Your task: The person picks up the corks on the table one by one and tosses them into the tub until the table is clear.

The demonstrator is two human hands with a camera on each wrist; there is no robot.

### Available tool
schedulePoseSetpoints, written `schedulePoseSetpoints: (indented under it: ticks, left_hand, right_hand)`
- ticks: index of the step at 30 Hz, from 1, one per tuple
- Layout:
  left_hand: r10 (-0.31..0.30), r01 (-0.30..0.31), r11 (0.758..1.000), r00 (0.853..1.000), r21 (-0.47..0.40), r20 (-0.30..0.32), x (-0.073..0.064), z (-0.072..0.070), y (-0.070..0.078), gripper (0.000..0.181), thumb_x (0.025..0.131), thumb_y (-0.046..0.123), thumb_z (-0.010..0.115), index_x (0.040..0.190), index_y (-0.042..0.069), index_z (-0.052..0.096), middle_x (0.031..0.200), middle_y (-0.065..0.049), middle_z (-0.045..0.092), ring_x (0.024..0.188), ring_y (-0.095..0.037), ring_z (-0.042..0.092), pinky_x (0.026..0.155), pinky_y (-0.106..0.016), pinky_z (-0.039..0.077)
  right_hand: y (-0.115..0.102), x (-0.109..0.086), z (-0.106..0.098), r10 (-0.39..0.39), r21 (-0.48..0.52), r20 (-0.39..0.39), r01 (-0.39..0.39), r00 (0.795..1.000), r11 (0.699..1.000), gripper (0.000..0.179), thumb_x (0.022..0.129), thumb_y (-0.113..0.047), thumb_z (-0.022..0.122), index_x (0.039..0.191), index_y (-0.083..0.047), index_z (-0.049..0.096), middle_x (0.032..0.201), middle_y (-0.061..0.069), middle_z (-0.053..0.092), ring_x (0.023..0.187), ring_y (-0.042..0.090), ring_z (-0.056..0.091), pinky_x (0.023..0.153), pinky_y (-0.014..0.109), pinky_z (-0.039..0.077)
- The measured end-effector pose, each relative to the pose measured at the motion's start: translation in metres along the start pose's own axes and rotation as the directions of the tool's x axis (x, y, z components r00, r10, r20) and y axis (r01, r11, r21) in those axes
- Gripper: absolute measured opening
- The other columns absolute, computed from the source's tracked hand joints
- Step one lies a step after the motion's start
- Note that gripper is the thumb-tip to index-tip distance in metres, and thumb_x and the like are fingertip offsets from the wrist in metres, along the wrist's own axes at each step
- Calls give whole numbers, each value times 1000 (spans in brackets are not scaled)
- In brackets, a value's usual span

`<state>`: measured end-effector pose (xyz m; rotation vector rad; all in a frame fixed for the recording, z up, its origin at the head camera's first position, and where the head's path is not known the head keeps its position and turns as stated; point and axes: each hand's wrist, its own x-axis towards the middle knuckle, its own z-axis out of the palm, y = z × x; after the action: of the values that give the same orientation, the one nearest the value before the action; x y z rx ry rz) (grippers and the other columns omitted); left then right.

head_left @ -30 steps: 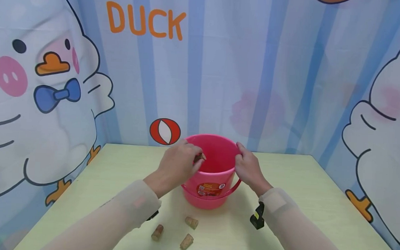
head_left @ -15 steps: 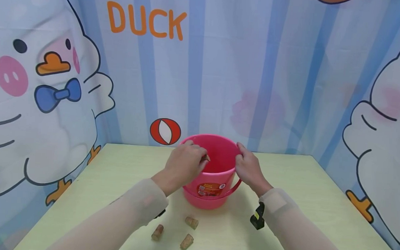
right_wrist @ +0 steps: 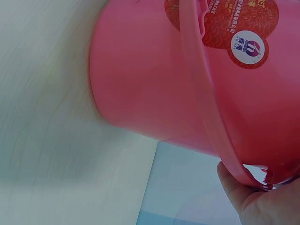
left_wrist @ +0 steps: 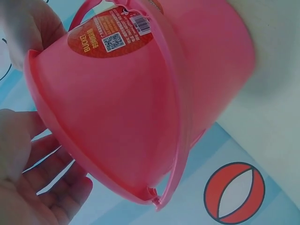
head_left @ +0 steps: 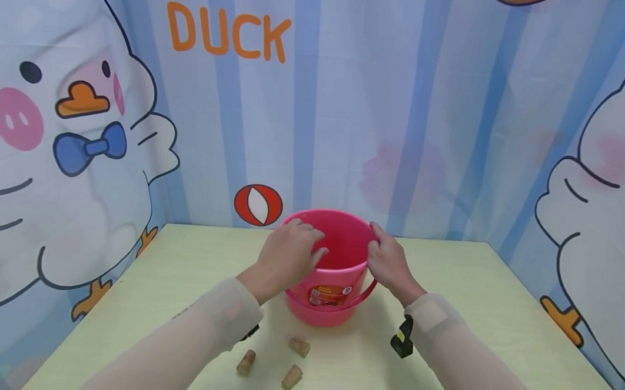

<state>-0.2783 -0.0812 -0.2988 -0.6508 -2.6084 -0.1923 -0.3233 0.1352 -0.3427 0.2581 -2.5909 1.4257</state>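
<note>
A pink plastic bucket (head_left: 340, 279) stands upright on the table, its handle hanging down at the front. My left hand (head_left: 288, 254) is over the bucket's left rim, thumb and fingers parted, with nothing visible between them. In the left wrist view, those fingers (left_wrist: 44, 176) spread by the rim. On the opposite side my right hand (head_left: 388, 261) grips the bucket's rim; the right wrist view shows its fingers (right_wrist: 232, 185) near the handle's joint. Three corks lie in front of the bucket: a darker cork (head_left: 246, 362), a cork (head_left: 300, 347) and another cork (head_left: 292, 378). The bucket's bottom is hidden.
The pale table (head_left: 465, 321) ends just behind the bucket. A blue striped curtain (head_left: 349, 102) with printed ducks hangs at the back and both sides.
One second ago my left hand held a cork at the bucket's mouth. It moved slightly right over the bucket and let go; that cork is out of sight. My right hand stayed put.
</note>
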Motion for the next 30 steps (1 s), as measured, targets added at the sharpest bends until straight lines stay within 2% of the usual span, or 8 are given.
schedulePoseSetpoints:
  ticks: [6,17,21,23,30]
  left_hand:
    - [-19,19,1000,1000,-19,-6,-4,-3,-6,42,92,38,75,125,12,72,114,-3,74,104,-24,67,87,-39,60]
    - [-24,21,999,998,-34,-67,-13,-9,-16,40,93,36,73,123,10,72,113,-5,74,103,-26,66,78,-40,62]
    - [-19,16,999,997,-41,-80,-17,-12,-20,40,92,35,73,122,9,72,113,-7,74,103,-28,67,78,-41,62]
    - [-14,11,999,996,-36,-87,-19,-13,-22,40,92,36,73,122,9,73,112,-7,74,101,-27,67,77,-40,62]
    - [-1,0,1000,992,-12,-123,-29,-17,-31,37,91,34,75,117,8,74,104,-6,75,89,-24,66,72,-38,62]
  right_hand:
    - [0,0,0,-1,1,2,1,1000,1000,60,105,-15,33,163,-4,21,163,17,35,130,34,49,100,46,54]
    - [0,0,1,3,7,6,-3,1000,1000,61,105,-16,35,163,-5,20,164,15,33,132,34,49,97,44,56]
    - [1,0,0,5,10,7,-5,1000,1000,61,105,-16,34,163,-5,20,164,15,33,130,34,49,85,38,58]
    - [1,0,0,3,6,5,-3,1000,1000,61,105,-16,34,163,-5,20,164,16,33,129,34,49,83,36,57]
    - [1,0,1,17,21,9,-17,1000,1000,62,105,-15,37,163,-6,20,163,16,34,131,34,49,87,38,59]
